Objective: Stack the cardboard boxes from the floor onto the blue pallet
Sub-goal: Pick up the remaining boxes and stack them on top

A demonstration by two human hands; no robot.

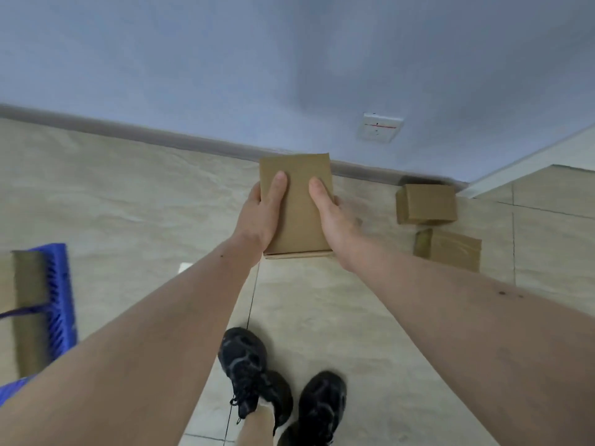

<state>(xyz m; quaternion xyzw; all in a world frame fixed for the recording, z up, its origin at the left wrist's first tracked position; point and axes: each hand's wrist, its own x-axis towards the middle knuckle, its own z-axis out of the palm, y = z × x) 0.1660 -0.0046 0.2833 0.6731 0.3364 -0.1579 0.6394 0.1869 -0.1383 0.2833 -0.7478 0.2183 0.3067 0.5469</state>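
Note:
A small brown cardboard box (297, 201) is held in the air above the tiled floor, in front of me at mid-frame. My left hand (259, 217) grips its left side with the thumb on top. My right hand (335, 217) grips its right side the same way. The blue pallet (59, 294) shows at the far left edge, with a cardboard box (27, 307) standing on it. Two more cardboard boxes lie on the floor at the right, one (426, 203) by the wall and one (449, 252) nearer me.
A pale blue wall with a grey skirting board (161, 133) runs behind the floor, and a white socket plate (381, 127) sits low on it. My two black shoes (248, 362) stand on the beige tiles below the held box.

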